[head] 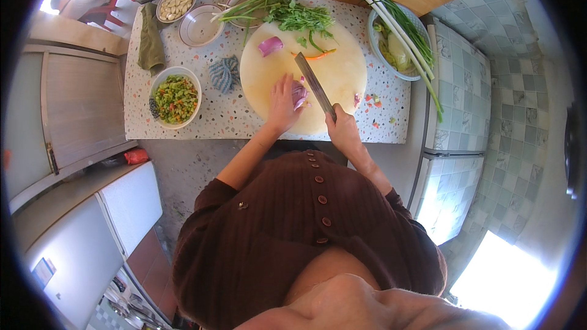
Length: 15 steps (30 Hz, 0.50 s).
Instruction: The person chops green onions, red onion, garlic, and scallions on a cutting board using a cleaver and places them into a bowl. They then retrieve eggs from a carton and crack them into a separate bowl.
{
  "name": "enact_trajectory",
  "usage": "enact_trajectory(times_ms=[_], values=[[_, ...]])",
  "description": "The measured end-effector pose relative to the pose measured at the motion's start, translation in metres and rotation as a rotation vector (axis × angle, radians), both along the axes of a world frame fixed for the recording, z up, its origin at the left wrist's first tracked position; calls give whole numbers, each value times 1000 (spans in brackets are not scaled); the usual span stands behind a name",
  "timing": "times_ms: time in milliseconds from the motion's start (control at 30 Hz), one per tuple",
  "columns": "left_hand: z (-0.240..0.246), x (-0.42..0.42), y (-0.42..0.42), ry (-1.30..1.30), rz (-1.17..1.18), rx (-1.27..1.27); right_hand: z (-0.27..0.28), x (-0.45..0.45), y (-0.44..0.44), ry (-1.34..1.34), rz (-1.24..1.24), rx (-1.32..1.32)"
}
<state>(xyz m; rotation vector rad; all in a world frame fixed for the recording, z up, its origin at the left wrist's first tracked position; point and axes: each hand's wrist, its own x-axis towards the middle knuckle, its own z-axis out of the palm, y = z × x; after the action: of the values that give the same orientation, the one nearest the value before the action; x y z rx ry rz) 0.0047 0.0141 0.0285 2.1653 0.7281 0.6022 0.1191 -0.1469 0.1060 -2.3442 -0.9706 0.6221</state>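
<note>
My left hand (283, 103) presses on a cut piece of red onion (299, 95) lying on a round, pale cutting board (261, 73). In my right hand (341, 128) is a kitchen knife (315, 85), its blade raised to the right of the onion and pointing away from me. Small onion bits lie around the piece. Farther up the board are another chunk of red onion (270, 46), an orange chili pepper (321, 56) and a green chili pepper (313, 42). Coriander (302, 16) and green onions (247, 5) lie across the board's far edge.
Left of the board are a crumpled knitted cloth (224, 74), a bowl of chopped vegetables (175, 97), an empty bowl (201, 25), a bowl of peeled garlic cloves (176, 5) and a green cloth (151, 41). A basket of vegetables (372, 39) stands right. A person (87, 0) sits beyond the opening.
</note>
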Motion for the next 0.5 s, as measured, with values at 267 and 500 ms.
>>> enact_trajectory(times_ms=[267,500], values=[[-3,-8,8,-115,-18,153,-7,-2,19,-45,131,-75],[-19,-8,2,-124,-34,199,-50,11,39,-101,224,-170]])
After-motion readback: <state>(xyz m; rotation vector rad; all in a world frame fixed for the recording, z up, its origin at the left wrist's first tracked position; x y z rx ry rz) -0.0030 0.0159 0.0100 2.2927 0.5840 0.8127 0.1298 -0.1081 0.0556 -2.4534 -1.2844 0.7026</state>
